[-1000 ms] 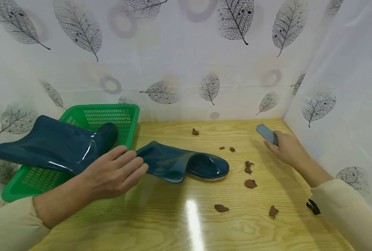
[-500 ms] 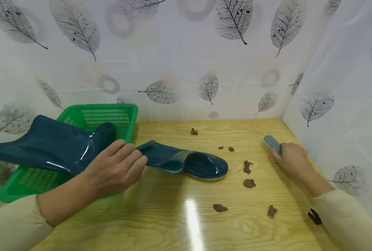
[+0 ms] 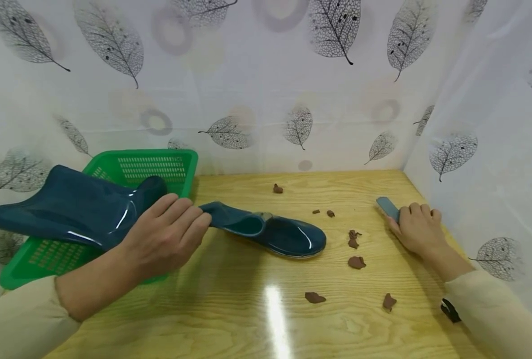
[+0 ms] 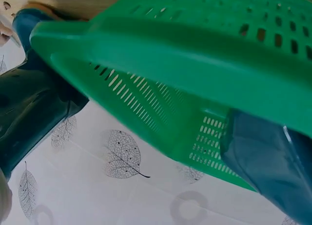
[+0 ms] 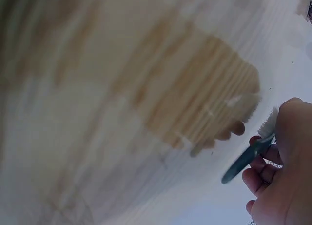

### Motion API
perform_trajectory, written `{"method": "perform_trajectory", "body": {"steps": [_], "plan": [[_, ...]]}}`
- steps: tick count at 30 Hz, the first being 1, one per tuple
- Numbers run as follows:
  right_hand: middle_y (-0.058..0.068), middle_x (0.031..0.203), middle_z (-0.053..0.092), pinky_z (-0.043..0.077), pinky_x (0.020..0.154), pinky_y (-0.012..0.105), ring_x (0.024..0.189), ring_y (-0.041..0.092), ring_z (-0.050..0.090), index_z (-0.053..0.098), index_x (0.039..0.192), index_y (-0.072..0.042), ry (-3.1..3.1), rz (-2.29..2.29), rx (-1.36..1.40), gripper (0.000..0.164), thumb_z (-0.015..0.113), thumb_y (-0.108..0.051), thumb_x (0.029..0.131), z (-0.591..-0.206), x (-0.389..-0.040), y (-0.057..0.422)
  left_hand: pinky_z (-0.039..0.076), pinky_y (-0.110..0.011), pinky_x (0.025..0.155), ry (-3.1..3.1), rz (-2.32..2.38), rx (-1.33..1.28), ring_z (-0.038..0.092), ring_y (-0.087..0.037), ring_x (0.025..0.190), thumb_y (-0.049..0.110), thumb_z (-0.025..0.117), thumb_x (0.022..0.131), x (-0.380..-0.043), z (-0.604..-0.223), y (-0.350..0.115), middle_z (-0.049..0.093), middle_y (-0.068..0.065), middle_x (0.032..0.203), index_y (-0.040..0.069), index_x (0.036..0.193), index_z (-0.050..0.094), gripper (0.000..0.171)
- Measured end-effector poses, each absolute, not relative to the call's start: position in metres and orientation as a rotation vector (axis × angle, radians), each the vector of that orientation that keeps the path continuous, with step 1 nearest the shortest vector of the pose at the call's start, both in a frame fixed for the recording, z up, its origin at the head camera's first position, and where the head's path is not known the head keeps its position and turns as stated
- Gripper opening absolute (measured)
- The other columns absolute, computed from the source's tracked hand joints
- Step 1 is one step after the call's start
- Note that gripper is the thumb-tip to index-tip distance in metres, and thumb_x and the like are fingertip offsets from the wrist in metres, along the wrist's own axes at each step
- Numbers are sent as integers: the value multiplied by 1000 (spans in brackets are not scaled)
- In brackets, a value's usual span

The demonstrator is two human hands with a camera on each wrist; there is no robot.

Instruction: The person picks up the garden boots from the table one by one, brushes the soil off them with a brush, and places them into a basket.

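In the head view my left hand grips the shaft end of a dark blue rubber boot, fingers curled over it. Its shaft is folded and raised toward the hand, while the rounded foot rests on the table. A dull brownish patch shows at the bend. My right hand, off to the right and apart from the boot, holds a blue-grey brush. Pale bristles and a teal back of this brush show in the right wrist view. A second boot lies across the green basket.
Several brown crumbs and flakes, such as one flake, are scattered over the wooden table between boot and right hand. A leaf-patterned white curtain hangs behind and at the right. A black object lies beside the right sleeve.
The left hand has curled tighter on the boot's shaft, which has folded and lifted. The right hand has come nearer and slightly rightward with the brush. The basket and crumbs stay put.
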State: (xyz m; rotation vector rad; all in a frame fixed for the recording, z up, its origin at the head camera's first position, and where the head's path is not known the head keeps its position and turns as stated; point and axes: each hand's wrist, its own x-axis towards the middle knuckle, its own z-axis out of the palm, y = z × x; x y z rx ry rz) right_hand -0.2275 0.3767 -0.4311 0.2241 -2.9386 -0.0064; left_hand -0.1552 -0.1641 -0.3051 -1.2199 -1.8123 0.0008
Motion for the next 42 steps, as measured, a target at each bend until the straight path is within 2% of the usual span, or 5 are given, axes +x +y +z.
{"method": "perform_trajectory", "body": {"steps": [8,20,28,35,42], "plan": [[25,92,50,29,77,62,88,45,45,51,91,4,-2973,-13,221,47,45,-40,105,-432,-226,378,43,-35,56,-1816,46,-1201,49,-26,63,7,40,101,-166,-291,-158,51,-11,73,-3,93,53,18],[26,96,51,27,79,62,89,44,43,55,95,4,-2947,9,232,47,48,-42,103,-434,-224,378,15,-25,42,-1886,257,-1070,22,-16,42,9,34,105,-176,-260,-148,30,-4,62,-1,82,45,27],[26,94,53,28,80,62,86,43,44,59,94,5,-2921,-15,226,48,52,-42,101,-435,-222,376,24,-26,43,-1899,286,-1015,35,-21,44,10,33,102,-175,-252,-144,31,-5,56,2,73,45,33],[26,95,54,27,79,61,86,42,44,60,93,4,-2920,-14,228,48,53,-43,101,-436,-222,376,31,-28,42,-1922,337,-957,42,-24,44,14,36,103,-175,-230,-141,37,-7,55,-2,79,49,32],[26,96,55,28,77,61,86,43,45,61,94,4,-2901,-19,242,47,55,-42,100,-436,-222,376,24,-27,36,-1934,391,-800,38,-23,38,16,35,106,-177,-219,-153,37,-8,56,-5,85,49,33]]}}
